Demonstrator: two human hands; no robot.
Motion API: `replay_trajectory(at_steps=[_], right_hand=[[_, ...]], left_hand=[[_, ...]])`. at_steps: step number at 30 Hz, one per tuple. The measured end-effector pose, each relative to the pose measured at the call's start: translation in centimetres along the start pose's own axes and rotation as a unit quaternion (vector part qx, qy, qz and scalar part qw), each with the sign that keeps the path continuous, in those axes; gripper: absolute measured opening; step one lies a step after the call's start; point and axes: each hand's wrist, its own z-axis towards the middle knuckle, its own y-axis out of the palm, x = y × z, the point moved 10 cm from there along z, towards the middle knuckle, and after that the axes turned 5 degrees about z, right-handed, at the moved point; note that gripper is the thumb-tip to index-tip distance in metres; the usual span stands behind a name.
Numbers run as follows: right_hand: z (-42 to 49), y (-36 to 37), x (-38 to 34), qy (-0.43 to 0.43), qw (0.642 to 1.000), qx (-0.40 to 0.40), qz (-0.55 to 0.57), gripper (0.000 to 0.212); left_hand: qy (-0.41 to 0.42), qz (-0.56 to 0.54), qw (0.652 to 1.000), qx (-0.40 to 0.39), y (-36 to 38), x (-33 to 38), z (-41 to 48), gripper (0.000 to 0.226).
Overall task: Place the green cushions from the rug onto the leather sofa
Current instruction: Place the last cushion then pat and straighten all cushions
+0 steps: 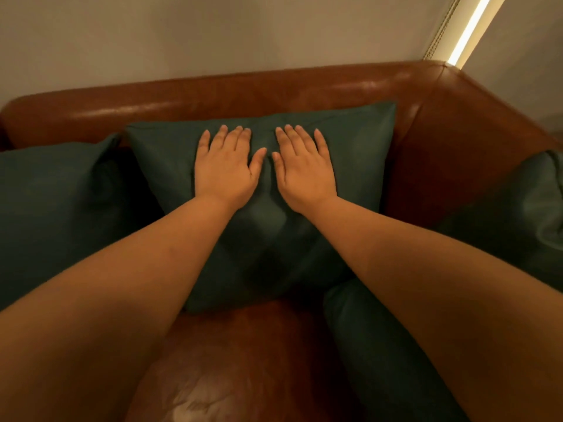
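From my head camera, looking down: both my palms are flat on the middle green cushion [350, 166], which leans against the leather sofa [274, 95] backrest. My left hand [224, 169] is spread, fingers side by side and thumb out, gripping nothing; my right hand [304, 169] mirrors it, thumbs nearly meeting over a dent in the fabric. Another green cushion [54, 208] sits to the left, one more [518, 214] against the right armrest, and a fourth [380, 345] lies lower down by my right forearm. The rug is out of sight, so I can't tell if any remain there. I reckon I'm settling this one: press evenly with both palms, push it square into the backrest, then smooth outward so it stands plump rather than slumping forward.
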Motion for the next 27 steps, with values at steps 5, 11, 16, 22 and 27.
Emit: replay_trajectory(at_steps=[5, 11, 16, 22, 27], right_hand=[[0.1, -2.9, 2.4, -0.031, 0.999, 0.036, -0.011, 0.054], [-0.4, -2.6, 8.3, 0.034, 0.999, 0.01, -0.017, 0.054], [-0.3, -2.5, 7.8, 0.031, 0.999, 0.0, -0.019, 0.054], [-5.6, -5.8, 8.8, 0.184, 0.962, 0.189, 0.075, 0.056], [-9.4, -1.8, 6.8, 0.238, 0.939, 0.215, 0.126, 0.062]], left_hand=[[-0.021, 0.005, 1.0, 0.022, -1.6, -4.0, -0.2, 0.069], [-0.053, -0.014, 0.998, 0.033, -0.2, -6.8, -1.2, 0.078], [-0.059, -0.028, 0.998, 0.019, 0.4, -6.9, -1.7, 0.081], [-0.145, -0.08, 0.979, 0.122, -2.6, -6.8, -6.0, 0.076], [-0.12, -0.108, 0.978, 0.128, 1.4, -3.3, -10.1, 0.078]])
